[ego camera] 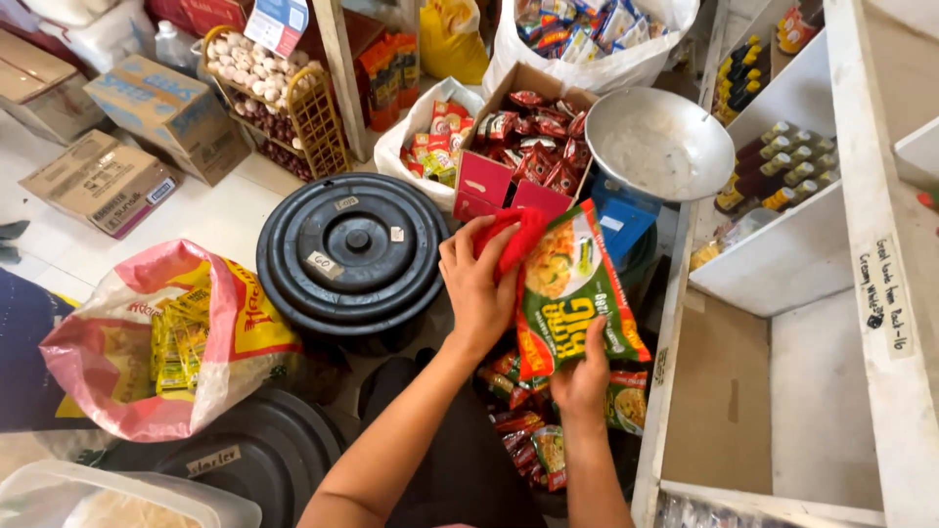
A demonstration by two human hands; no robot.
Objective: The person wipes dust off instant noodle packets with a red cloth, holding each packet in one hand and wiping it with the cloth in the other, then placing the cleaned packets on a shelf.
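The green and orange glossy plastic snack packet (572,288) stands roughly upright but tilted, its long axis running from lower left to upper right and its top edge leaning toward the metal scale pan. Its printed face (a picture of food near the top) faces the camera, and the foil is slightly creased. It is held in the air above a heap of similar small packets (533,445) on the floor. The right hand (582,376) grips its lower edge, thumb on the front. The left hand (479,288) is closed around a red cloth (514,240) pressed against the packet's upper left side. Just behind stands an open red cardboard box of red sachets (518,147), with a black round plastic bin lid (347,254) to the left and the round metal scale pan (660,142) to the right.
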